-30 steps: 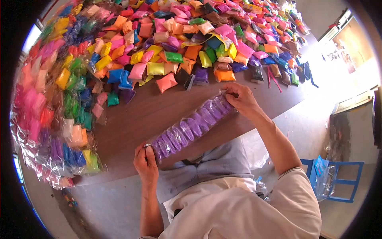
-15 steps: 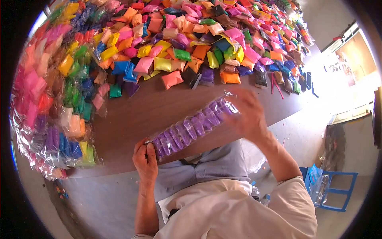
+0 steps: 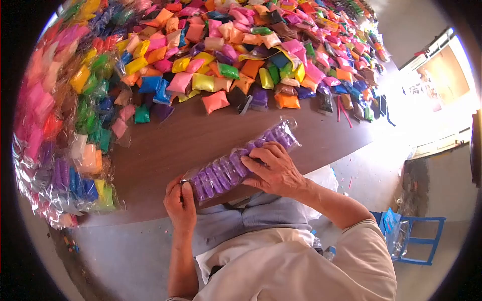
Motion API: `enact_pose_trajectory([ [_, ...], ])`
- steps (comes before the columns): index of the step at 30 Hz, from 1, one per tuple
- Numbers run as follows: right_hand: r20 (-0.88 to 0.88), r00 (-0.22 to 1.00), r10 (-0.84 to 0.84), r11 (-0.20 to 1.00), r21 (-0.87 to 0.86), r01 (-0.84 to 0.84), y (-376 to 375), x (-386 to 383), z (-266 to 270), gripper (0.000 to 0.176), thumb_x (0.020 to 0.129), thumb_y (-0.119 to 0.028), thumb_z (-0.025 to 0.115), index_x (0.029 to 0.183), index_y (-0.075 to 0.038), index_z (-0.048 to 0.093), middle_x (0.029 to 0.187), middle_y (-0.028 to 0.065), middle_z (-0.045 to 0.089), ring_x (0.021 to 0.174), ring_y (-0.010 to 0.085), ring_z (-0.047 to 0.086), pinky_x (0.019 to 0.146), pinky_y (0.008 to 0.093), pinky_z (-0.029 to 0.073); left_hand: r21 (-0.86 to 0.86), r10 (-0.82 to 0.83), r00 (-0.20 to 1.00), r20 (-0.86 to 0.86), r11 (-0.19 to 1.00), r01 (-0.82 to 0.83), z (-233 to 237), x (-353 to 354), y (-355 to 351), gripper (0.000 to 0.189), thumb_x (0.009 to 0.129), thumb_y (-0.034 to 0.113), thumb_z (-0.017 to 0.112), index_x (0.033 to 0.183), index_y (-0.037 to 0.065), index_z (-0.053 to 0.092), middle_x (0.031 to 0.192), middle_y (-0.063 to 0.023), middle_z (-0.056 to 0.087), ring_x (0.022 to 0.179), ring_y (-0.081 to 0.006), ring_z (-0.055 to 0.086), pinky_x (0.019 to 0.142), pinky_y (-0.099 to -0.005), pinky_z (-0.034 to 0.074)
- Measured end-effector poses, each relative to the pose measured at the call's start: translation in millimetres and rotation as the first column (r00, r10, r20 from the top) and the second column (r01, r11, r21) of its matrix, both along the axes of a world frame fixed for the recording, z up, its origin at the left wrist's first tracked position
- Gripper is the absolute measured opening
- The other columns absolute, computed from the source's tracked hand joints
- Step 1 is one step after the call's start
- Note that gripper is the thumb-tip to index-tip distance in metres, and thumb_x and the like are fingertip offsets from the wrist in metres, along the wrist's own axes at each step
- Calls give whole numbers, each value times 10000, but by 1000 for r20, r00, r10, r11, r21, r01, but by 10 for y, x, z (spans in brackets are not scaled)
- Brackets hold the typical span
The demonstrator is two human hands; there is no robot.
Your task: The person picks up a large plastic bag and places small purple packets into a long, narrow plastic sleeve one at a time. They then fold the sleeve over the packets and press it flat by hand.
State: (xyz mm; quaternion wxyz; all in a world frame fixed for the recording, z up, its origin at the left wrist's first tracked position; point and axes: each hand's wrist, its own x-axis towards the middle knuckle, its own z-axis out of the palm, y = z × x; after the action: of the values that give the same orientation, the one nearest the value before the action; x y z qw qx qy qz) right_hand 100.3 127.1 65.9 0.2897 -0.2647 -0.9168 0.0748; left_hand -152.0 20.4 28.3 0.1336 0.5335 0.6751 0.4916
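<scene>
A long clear plastic bag [image 3: 217, 176] holds a row of purple packets and lies slantwise over the table's near edge. My left hand [image 3: 181, 203] is closed on its lower left end, thumb on top. Across the bag's upper right half rests my right hand [image 3: 273, 169], its fingers bent over the purple packets and the thumb spread below them. The bag's far right end, with loose clear film, sticks out beyond my right fingers. Part of the row is hidden beneath that hand.
Small packets of many colours are heaped along the back of the brown table [image 3: 150, 165]. Clear bags of sorted packets [image 3: 90, 160] are stacked at the left. Pink strips [image 3: 345, 113] lie at the right. A blue chair [image 3: 422, 238] stands on the floor at the right.
My right hand has come down and left from beyond the bag's right end onto the purple packets. My left hand keeps its hold on the other end.
</scene>
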Motion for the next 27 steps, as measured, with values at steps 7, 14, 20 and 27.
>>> enact_pose_trajectory([
  [7, -24, 963, -270, 962, 44, 271, 181, 278, 151, 416, 790, -334, 719, 1072, -41, 632, 1128, 153, 556, 1009, 339, 554, 873, 427, 463, -9, -33, 999, 11, 999, 34, 15, -39, -25, 344, 974, 254, 545, 864, -63, 618, 1009, -184, 653, 837, -291, 624, 726, -354, 487],
  [14, -35, 968, -249, 969, 6, 249, 355, 415, -51, 443, 766, -350, 736, 1069, -46, 622, 1109, 150, 563, 1011, 343, 546, 888, 442, 451, 5, -43, 999, -11, 999, 43, 1, -31, -12, 332, 972, 238, 547, 843, -61, 610, 999, -179, 651, 829, -289, 615, 726, -357, 484],
  [20, 6, 981, -193, 977, 98, 191, 258, 374, 140, 550, 690, -418, 773, 1081, -63, 623, 1123, 142, 565, 1051, 345, 536, 929, 488, 420, -9, -40, 999, -22, 999, 40, 25, -39, -37, 307, 958, 204, 573, 794, -54, 594, 1002, -184, 648, 833, -282, 610, 729, -346, 481],
  [27, 38, 999, 35, 997, 74, -38, 115, -22, 208, 580, 683, -440, 772, 1127, -100, 620, 1194, 115, 542, 1110, 322, 519, 959, 486, 418, -34, -44, 999, 22, 998, 45, 46, -33, -28, 298, 955, 200, 581, 804, -57, 598, 988, -183, 647, 834, -278, 606, 737, -340, 479],
])
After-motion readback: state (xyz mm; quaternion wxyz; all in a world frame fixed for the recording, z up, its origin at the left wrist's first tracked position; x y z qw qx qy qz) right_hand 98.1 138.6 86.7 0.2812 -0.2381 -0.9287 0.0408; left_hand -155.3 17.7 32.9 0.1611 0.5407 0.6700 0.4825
